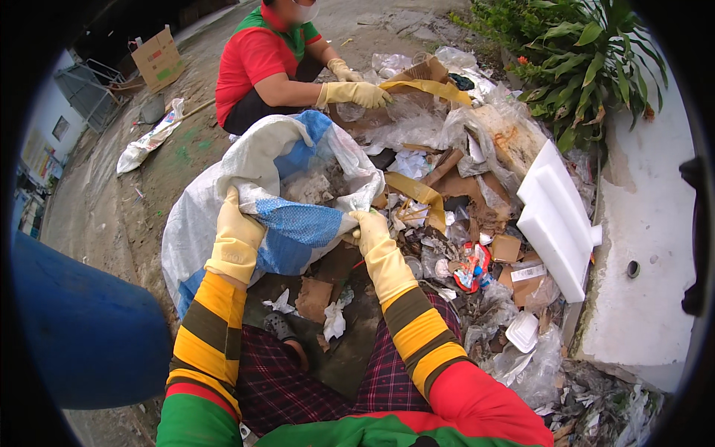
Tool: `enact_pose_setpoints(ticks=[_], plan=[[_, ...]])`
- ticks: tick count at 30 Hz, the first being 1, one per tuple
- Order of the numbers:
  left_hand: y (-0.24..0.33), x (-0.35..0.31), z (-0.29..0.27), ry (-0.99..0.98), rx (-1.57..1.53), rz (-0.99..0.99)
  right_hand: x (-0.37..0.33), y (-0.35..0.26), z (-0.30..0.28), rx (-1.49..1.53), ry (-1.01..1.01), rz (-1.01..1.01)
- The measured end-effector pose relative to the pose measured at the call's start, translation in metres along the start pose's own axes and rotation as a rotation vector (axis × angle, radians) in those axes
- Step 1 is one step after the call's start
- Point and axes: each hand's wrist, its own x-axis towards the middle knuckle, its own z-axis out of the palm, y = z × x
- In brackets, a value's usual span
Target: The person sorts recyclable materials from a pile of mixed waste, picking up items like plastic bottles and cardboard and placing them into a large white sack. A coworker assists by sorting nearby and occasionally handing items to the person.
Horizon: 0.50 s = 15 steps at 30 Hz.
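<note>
A large white and blue woven sack [298, 223] stands in front of me with its mouth open. Greyish waste and clear plastic show inside it. My left hand [238, 232], in a cream rubber glove, grips the near left part of its rim. On the right of the mouth, my right hand [370, 229], gloved alike, pinches the rim. Just beyond that hand lies a strip of yellow-brown tape or film [418, 192] on a heap of mixed rubbish [477, 201]. A torn piece of brown cardboard [313, 298] lies on the ground below the sack.
A gloved co-worker [264, 74] crouches across the heap, holding a yellowish strip. White foam [555, 216] leans near the white wall [640, 261] at right. A blue barrel [89, 320] stands at left. Leafy plants [588, 67] overhang the far right; an empty-looking sack [151, 139] lies far left.
</note>
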Motion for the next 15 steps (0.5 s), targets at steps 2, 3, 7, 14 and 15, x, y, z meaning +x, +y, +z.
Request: enact_pose_setpoints(ticks=[2, 3, 7, 14, 15], plan=[[0.001, 0.003, -0.002, -0.002, -0.006, -0.002, -0.001, 0.001, 0.001, 0.015, -0.011, 0.005], [0.001, 0.005, -0.003, -0.004, -0.007, 0.002, -0.002, 0.001, 0.0, 0.03, -0.026, 0.007], [0.002, 0.011, -0.007, -0.021, -0.008, -0.017, -0.004, 0.001, 0.001, 0.028, -0.072, 0.001], [-0.004, 0.007, -0.004, -0.007, 0.021, -0.031, -0.007, -0.002, -0.005, -0.012, -0.06, 0.016], [-0.004, 0.006, -0.004, -0.001, 0.017, -0.031, -0.007, -0.002, -0.006, -0.003, -0.065, 0.023]])
